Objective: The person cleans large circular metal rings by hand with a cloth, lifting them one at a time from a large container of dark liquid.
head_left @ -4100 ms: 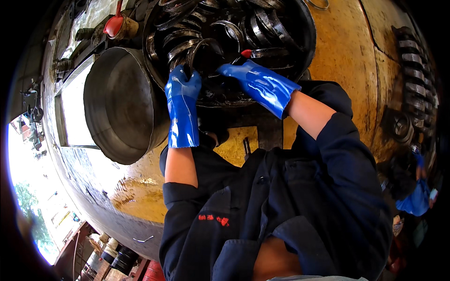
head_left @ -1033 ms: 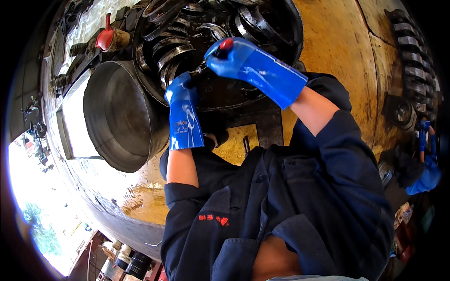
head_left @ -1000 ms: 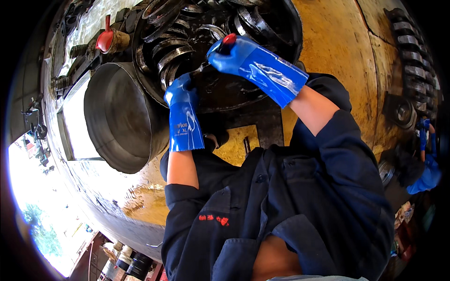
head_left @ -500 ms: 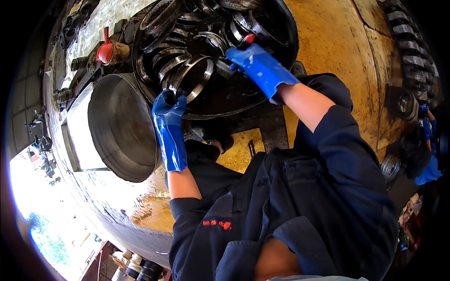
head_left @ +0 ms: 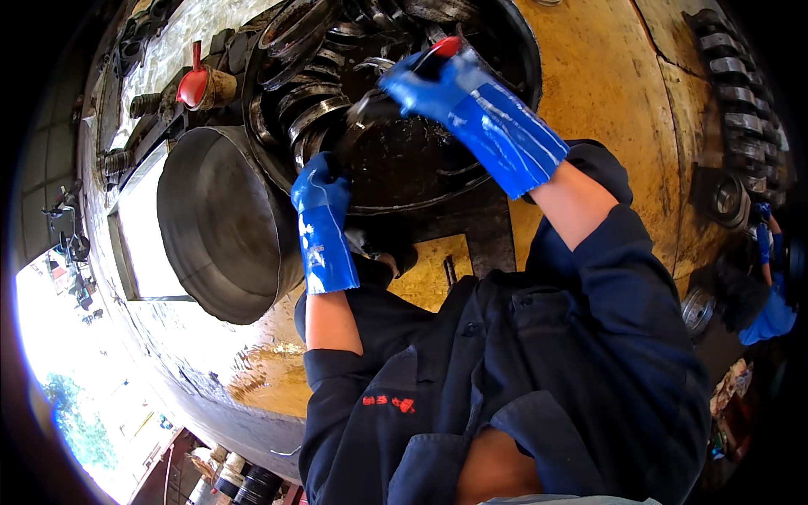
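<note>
A wide dark basin [head_left: 539,63] holds dark liquid and several greasy metal rings [head_left: 316,109]. My left hand [head_left: 320,189], in a blue rubber glove, is closed at the near left rim, its fingers around the edge of a metal ring; most of that ring is hidden or blends into the dark basin. My right hand [head_left: 429,88], gloved in blue too, grips a brush with a red handle end [head_left: 446,46] over the middle of the basin. Motion smears the brush's head [head_left: 370,109] and the drops near it.
A big round metal tub [head_left: 223,223] stands tilted left of the basin. Beyond it are a red scoop [head_left: 194,87] on a small bucket and dark metal parts. A crankshaft-like part [head_left: 732,84] lies at far right. Another person's blue-gloved hand [head_left: 764,215] shows at the right edge.
My right hand with the brush has swung left and a little up. My left hand has shifted slightly right and down; the shiny ring face beside it no longer shows.
</note>
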`<state>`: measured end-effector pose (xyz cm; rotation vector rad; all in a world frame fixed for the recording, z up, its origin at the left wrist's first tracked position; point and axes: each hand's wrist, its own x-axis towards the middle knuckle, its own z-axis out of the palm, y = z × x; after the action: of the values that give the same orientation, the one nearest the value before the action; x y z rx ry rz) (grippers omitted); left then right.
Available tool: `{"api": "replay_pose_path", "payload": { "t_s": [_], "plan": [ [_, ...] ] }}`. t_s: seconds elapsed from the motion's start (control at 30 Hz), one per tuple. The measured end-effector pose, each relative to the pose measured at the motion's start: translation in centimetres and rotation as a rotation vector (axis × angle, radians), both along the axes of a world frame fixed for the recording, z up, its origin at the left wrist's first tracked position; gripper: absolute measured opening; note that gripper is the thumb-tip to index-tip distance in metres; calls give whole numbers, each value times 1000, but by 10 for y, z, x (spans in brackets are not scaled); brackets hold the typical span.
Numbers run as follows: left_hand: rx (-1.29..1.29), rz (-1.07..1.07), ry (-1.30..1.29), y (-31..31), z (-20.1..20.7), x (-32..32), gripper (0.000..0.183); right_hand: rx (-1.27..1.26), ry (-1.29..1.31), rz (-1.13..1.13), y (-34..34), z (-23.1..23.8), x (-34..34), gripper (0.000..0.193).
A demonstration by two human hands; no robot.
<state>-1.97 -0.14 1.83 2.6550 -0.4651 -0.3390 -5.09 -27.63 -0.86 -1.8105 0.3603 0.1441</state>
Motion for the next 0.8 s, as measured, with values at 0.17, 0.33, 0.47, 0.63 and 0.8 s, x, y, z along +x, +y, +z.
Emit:
{"api": "replay_pose_path", "payload": {
  "t_s": [0.17,0.33,0.47,0.63,0.8],
  "plan": [
    [70,-127,-128,20,-23,0,27,-213,-53,206,62,62,-14,4],
    [55,-153,-148,5,-8,0,26,32,144,-106,7,53,-10,25],
    [-85,-56,-216,22,13,-2,26,134,199,-392,4,53,-10,26],
    [-301,109,-37,24,15,4,26,397,264,-444,-19,-1,1,27],
    [-614,250,204,35,20,1,22,368,266,-466,7,6,-12,34]
  ]
}}
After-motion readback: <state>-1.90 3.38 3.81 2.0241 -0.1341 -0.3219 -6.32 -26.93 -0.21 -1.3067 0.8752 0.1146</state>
